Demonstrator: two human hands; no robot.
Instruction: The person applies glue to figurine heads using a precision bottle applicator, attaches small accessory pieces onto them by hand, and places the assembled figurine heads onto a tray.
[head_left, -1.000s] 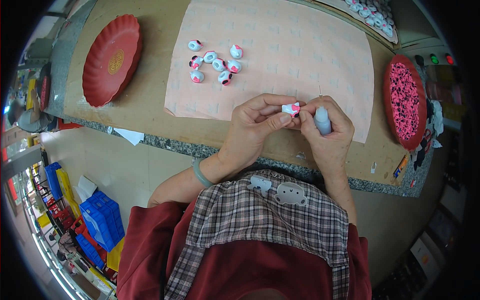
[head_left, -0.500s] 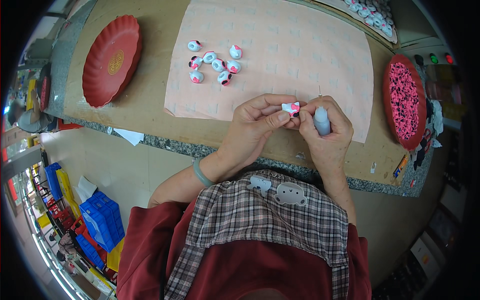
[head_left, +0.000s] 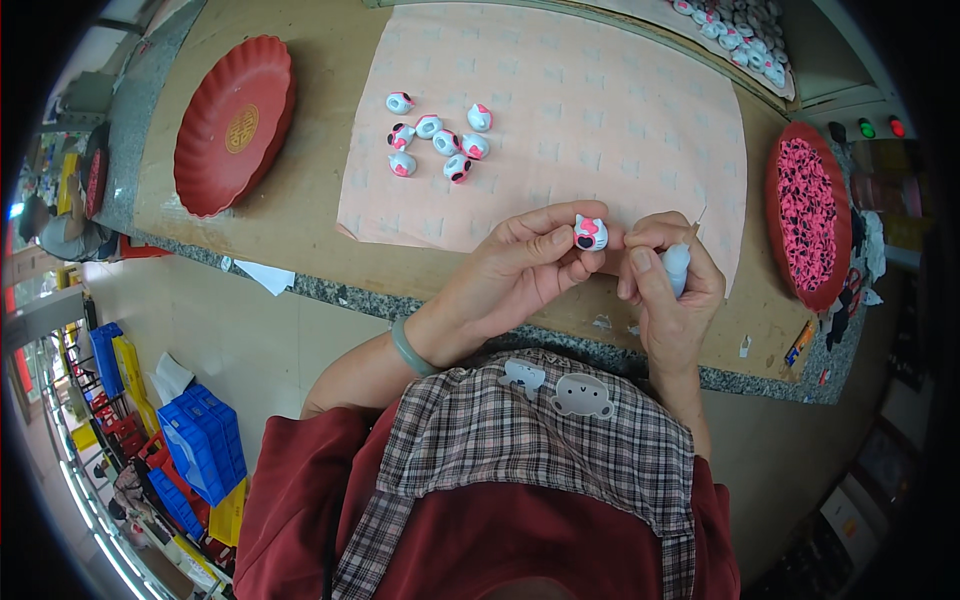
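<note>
My left hand (head_left: 530, 262) pinches a small white cat-head bead (head_left: 590, 234) with pink and black parts on it. Close beside it, my right hand (head_left: 675, 275) is closed around a small pale squeeze bottle (head_left: 677, 268), whose thin needle tip points up and to the right. The right thumb and forefinger come near the bead with a small gap between. Several similar white beads (head_left: 446, 143) with pink and black pieces lie in a group on the pale pink cloth (head_left: 600, 110).
An empty red scalloped dish (head_left: 200, 150) lies at the left. On the right, a red tray (head_left: 823, 285) holds many pink and black pieces. An orange tube (head_left: 800, 343) lies near the table's front right edge. Blue crates (head_left: 205, 445) stand on the floor at left; another person (head_left: 65, 235) is farther off.
My right hand has drawn slightly away from the bead to the right, tilting the bottle's needle rightward. The bead has turned in my left hand and shows its pink and black front more.
</note>
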